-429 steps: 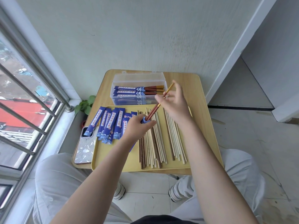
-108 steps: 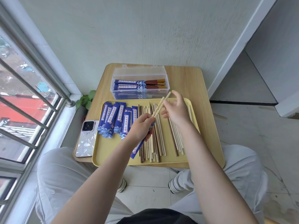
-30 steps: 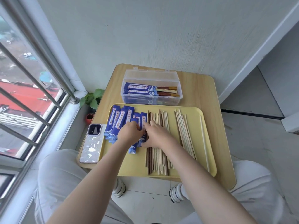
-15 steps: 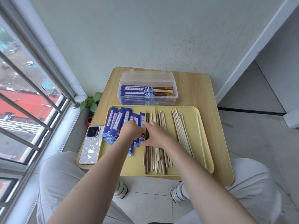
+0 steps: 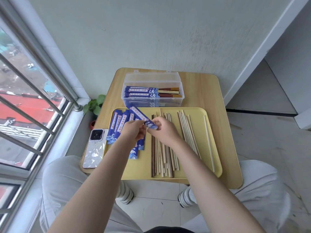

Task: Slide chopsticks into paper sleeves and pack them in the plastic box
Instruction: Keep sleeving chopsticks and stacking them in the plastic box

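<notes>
A blue paper sleeve (image 5: 142, 117) is held just above the yellow tray (image 5: 213, 132), a little left of the frame centre, slanting toward upper left. The left hand (image 5: 133, 132) and right hand (image 5: 164, 131) both pinch its lower end with their fingertips. Below it more empty sleeves (image 5: 120, 125) lie on the left part of the tray, bare chopsticks (image 5: 162, 158) in the middle and right. Above the tray stands the open plastic box (image 5: 153, 91) with sleeved chopsticks (image 5: 151, 92) inside. A phone (image 5: 96, 147) lies at the table's (image 5: 225, 101) left edge.
</notes>
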Motion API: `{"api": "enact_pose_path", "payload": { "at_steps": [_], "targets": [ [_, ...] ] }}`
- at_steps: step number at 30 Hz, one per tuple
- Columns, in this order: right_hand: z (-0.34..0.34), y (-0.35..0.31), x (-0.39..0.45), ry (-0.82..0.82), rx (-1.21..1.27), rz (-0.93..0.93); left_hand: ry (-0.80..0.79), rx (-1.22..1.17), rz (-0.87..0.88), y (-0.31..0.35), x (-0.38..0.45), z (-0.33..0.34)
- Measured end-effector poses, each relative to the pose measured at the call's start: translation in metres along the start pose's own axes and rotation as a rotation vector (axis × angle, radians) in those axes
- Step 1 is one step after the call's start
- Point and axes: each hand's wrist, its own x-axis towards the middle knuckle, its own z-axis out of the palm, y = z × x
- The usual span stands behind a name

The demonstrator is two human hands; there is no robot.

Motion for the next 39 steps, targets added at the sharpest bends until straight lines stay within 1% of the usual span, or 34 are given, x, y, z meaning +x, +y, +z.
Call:
{"api": "enact_pose_path", "payload": {
  "at_steps": [1,3,5,6,7,8,9,10,11,12,13,14,15,17,19,21,22,25,27,29,32,36,39],
  "targets": [
    [-0.001,0.000,-0.001,0.020,0.012,-0.003,-0.017,-0.068,-0.011,0.000,-0.004,0.000],
    [-0.003,-0.001,-0.004,0.087,0.004,-0.027,-0.031,-0.117,-0.016,0.001,-0.011,0.002],
    [-0.007,-0.002,-0.006,0.141,-0.076,-0.073,-0.041,-0.086,-0.014,0.001,-0.017,0.005],
    [-0.010,-0.002,-0.006,0.144,-0.114,-0.093,-0.022,0.006,0.016,0.001,-0.018,0.005],
    [-0.015,-0.002,-0.007,0.131,-0.143,-0.103,0.030,0.175,0.095,-0.001,-0.019,0.006],
    [-0.020,-0.003,-0.007,0.104,-0.158,-0.103,0.114,0.399,0.223,-0.003,-0.018,0.006],
    [-0.025,-0.004,-0.008,0.068,-0.162,-0.094,0.219,0.623,0.407,-0.006,-0.017,0.006],
    [-0.031,-0.004,-0.009,0.023,-0.160,-0.085,0.292,0.812,0.609,-0.006,-0.019,0.005],
    [-0.035,-0.006,-0.010,-0.030,-0.161,-0.079,0.284,0.971,0.769,-0.005,-0.021,0.005],
    [-0.039,-0.008,-0.010,-0.082,-0.169,-0.074,0.199,1.131,0.862,-0.003,-0.020,0.005],
    [-0.042,-0.010,-0.010,-0.124,-0.182,-0.069,0.072,1.263,0.885,-0.001,-0.018,0.007],
    [-0.043,-0.011,-0.011,-0.149,-0.191,-0.061,-0.027,1.357,0.854,0.001,-0.017,0.009],
    [-0.043,-0.013,-0.010,-0.161,-0.195,-0.052,-0.080,1.384,0.818,0.003,-0.018,0.011],
    [-0.040,-0.013,-0.011,-0.149,-0.187,-0.038,-0.075,1.338,0.759,0.003,-0.015,0.011],
    [-0.033,-0.010,-0.013,-0.063,-0.179,-0.045,-0.032,1.296,0.729,-0.001,-0.011,0.008],
    [-0.026,-0.003,-0.015,0.022,-0.219,-0.041,-0.012,1.215,0.651,-0.008,-0.008,0.002],
    [-0.022,0.000,-0.016,0.017,-0.266,-0.030,-0.017,1.124,0.580,-0.013,-0.007,-0.001],
    [-0.006,0.009,-0.020,-0.116,-0.425,0.001,-0.066,0.733,0.322,-0.030,-0.010,-0.004],
    [0.003,0.013,-0.021,-0.143,-0.505,0.012,-0.060,0.616,0.227,-0.040,-0.011,-0.001],
    [0.006,0.017,-0.021,-0.112,-0.550,0.021,-0.030,0.565,0.198,-0.048,-0.009,0.002],
    [0.006,0.019,-0.020,-0.090,-0.600,0.029,0.003,0.560,0.218,-0.053,-0.007,0.006],
    [0.008,0.019,-0.019,-0.120,-0.610,0.088,0.020,0.592,0.216,-0.052,-0.007,0.009],
    [0.011,0.017,-0.018,-0.143,-0.613,0.134,0.035,0.699,0.216,-0.051,-0.009,0.008]
  ]
}}
